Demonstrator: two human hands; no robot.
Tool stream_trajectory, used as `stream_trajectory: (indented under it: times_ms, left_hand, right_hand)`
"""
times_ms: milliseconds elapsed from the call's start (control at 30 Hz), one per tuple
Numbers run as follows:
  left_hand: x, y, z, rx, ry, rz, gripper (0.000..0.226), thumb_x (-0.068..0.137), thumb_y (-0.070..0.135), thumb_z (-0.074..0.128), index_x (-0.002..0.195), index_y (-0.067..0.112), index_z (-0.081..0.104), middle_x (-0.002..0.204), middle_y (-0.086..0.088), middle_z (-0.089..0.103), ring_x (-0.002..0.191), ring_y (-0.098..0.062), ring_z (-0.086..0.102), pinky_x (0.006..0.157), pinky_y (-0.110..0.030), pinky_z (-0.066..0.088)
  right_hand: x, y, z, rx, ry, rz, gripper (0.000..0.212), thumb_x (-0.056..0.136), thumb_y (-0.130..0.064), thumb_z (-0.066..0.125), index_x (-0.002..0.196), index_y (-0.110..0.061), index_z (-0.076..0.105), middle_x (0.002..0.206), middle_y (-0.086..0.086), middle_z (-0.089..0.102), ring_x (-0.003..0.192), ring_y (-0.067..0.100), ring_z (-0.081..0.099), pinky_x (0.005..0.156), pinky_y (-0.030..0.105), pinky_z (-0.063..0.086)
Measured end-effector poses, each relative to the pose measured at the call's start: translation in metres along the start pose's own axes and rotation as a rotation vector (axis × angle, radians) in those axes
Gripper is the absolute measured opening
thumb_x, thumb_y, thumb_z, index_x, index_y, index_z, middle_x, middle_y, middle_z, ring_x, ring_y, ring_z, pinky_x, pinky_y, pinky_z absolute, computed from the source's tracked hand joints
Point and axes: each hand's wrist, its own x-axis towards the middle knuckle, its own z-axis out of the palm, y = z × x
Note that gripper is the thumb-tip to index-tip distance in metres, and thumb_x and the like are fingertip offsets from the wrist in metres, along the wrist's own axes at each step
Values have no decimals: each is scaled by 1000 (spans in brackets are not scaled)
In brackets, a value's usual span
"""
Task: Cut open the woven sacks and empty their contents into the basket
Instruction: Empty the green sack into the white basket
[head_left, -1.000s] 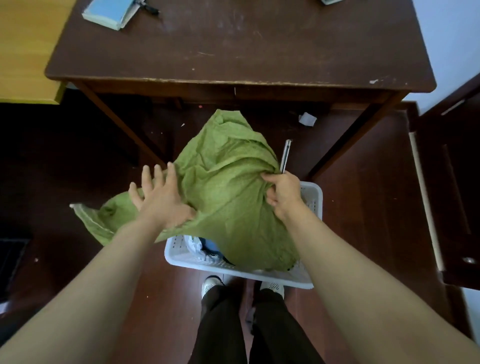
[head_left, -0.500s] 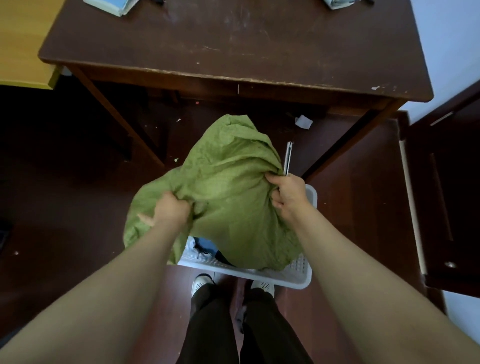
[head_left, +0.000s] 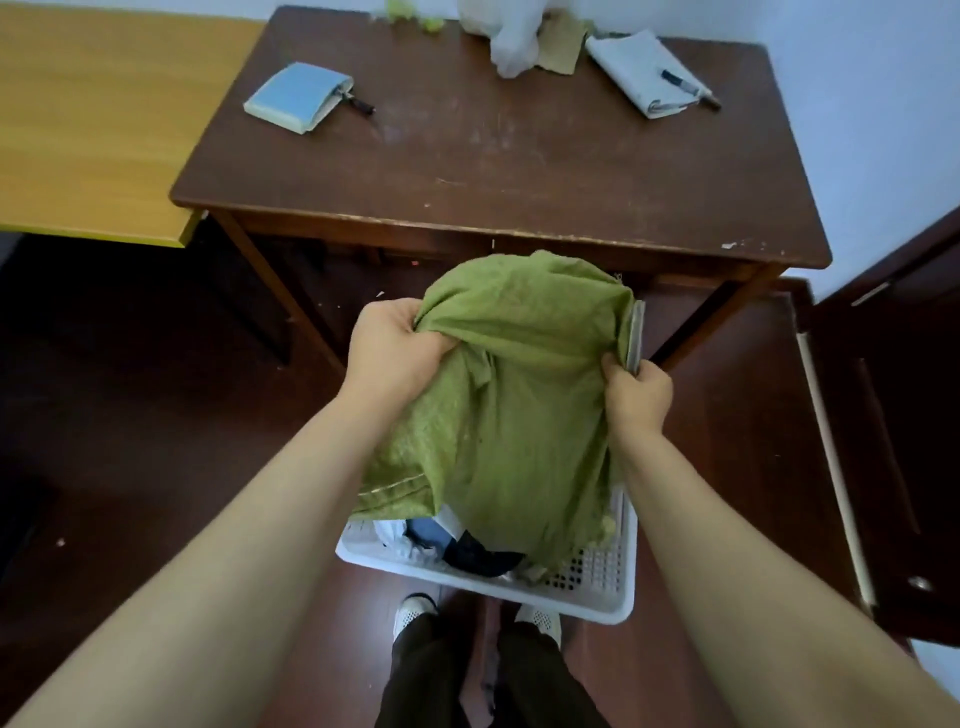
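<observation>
Two bare hands are holding a crumpled green woven sack (head_left: 519, 405) up over a white plastic basket (head_left: 621, 605) that is standing on the dark floor, just in front of the person's pale shoes (head_left: 413, 613). The left hand (head_left: 400, 348) is bunching the sack's upper left corner, its fingers (head_left: 395, 317) curling tightly into the fabric. The right hand (head_left: 636, 395) is pinching the sack's right edge with its fingers (head_left: 615, 371) closed, and it is also holding a slim grey cutter (head_left: 635, 335) that is pointing upward beside the cloth. The sack's lower end is hanging down into the basket, where dark, blue and white clothes (head_left: 467, 553) are lying under it. Beyond the sack, a brown worktop (head_left: 519, 171) is carrying a light blue notebook (head_left: 298, 96) with a black pen (head_left: 359, 105) touching its right side, a white plastic bag (head_left: 511, 44) at the far edge, and a folded paper (head_left: 636, 70) with a marker (head_left: 680, 83) lying on it. A yellow worktop (head_left: 93, 119) is standing to the left.
</observation>
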Motion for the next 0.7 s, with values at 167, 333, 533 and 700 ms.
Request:
stream_trajectory:
  times_ms: [167,333,533,700]
  left_hand:
    - [-5,1,-6,-240,0,-195,12,89,14,64,79,12,69,81,-12,72,80,-29,71,77,-42,59]
    - [10,-45,-17,-151,191,-324,35,63,31,72,89,8,67,93,-15,71,87,-32,68,83,-48,56]
    - [-6,-115,-6,57,-217,-353,150,52,42,92,148,26,-23,155,-8,17,142,-29,22,114,-48,28]
    - [-9,-157,29,358,-227,-433,105,67,43,80,150,19,21,136,-22,38,132,-36,36,107,-42,37]
  right_hand:
    - [-5,-17,-3,-46,59,-52,20,92,-24,58,76,-11,57,69,2,53,67,21,50,62,29,32]
    - [-12,-23,13,-96,-38,-43,18,89,-25,62,77,-12,60,74,5,58,74,23,54,63,30,34]
    - [-54,-10,72,-32,-414,22,15,79,-19,75,70,-16,63,67,0,62,69,20,60,65,36,49]
    - [-92,-12,120,-168,-752,-92,25,75,-14,79,65,-19,56,72,3,61,70,18,59,67,31,48]
